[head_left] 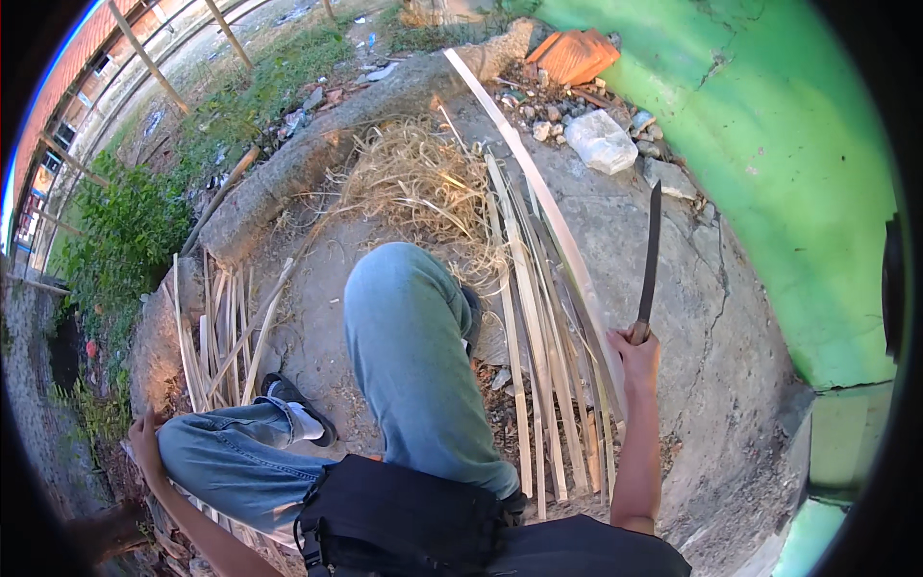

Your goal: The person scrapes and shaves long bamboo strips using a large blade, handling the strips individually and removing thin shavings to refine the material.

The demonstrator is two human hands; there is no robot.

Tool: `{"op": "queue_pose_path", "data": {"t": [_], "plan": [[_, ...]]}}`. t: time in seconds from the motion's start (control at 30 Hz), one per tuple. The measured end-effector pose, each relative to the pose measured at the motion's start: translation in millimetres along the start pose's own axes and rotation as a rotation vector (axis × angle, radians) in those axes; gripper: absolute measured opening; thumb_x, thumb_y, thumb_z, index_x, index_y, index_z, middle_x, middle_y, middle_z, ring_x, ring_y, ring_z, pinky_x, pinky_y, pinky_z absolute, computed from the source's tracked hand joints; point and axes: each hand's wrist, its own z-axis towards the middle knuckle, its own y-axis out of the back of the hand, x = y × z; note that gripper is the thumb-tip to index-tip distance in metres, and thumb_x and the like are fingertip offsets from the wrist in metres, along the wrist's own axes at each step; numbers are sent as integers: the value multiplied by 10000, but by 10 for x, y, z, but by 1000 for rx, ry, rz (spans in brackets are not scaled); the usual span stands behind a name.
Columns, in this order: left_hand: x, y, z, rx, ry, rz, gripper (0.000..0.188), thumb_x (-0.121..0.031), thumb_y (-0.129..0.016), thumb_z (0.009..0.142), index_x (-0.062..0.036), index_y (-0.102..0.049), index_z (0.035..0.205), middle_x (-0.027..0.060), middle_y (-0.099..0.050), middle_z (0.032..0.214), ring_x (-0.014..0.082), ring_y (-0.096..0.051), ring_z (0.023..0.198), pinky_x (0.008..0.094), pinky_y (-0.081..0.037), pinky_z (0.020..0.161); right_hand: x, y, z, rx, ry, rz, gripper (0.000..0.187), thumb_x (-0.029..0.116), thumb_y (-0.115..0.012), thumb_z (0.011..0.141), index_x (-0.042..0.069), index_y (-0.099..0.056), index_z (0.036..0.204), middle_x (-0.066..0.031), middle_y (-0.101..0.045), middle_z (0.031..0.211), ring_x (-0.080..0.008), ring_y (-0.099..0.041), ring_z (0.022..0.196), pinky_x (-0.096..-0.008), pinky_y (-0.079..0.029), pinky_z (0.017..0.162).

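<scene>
My right hand [636, 358] is closed around the wooden handle of a machete [652, 255], its dark blade pointing up and away. Right beside that hand runs a long pale bamboo strip [538, 183], reaching from the far shavings down to my right forearm; whether my fingers touch it I cannot tell. More split strips [538, 337] lie in a bundle to the right of my bent knee. At the far left, my left hand [146, 444] is beside my other knee, its fingers curled. What it grips, if anything, is hard to make out.
A heap of curly shavings [418, 183] lies ahead, by a low concrete curb [279, 188]. Another bunch of strips [216, 337] is at left. A white block [601, 141], rubble and orange tiles [574, 56] sit along the green wall [769, 163]. Bushes [125, 221] grow at left.
</scene>
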Motion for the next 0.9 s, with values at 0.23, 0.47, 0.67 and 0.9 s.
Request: {"op": "queue_pose_path", "data": {"t": [0.23,0.47,0.67,0.9], "plan": [[-1258,-768,-153,-165,-465,-450,190,-178,-572,925,-6,-634,976,30,-635,794,81,-586,741,233,-454,673,1563,-614,-577,294,187,301,286,-7,-776,688,67,-509,758,-63,-637,734,-109,-581,654,-265,-464,619],[-2528,-1067,174,311,-715,-914,649,-244,-535,940,-24,-199,1450,165,-540,1257,244,-600,1061,338,-504,831,2994,-1458,-1086,648,342,408,316,-26,-780,686,74,-492,771,-94,-664,772,-113,-600,637,-255,-486,611],[-2539,-906,364,317,-774,-1219,620,-178,-537,941,20,-200,1421,208,-541,1254,258,-624,1026,353,-553,813,3571,-2363,-1375,994,554,243,332,7,-787,698,82,-470,763,-86,-658,773,-126,-637,704,-269,-513,640],[-1902,-802,698,-68,-516,-1188,423,-114,-501,955,77,-318,1286,174,-659,967,234,-674,862,315,-596,689,3490,-3191,-1542,904,736,74,232,161,-740,792,5,-575,840,-64,-649,736,-106,-620,689,-242,-486,618]]}}
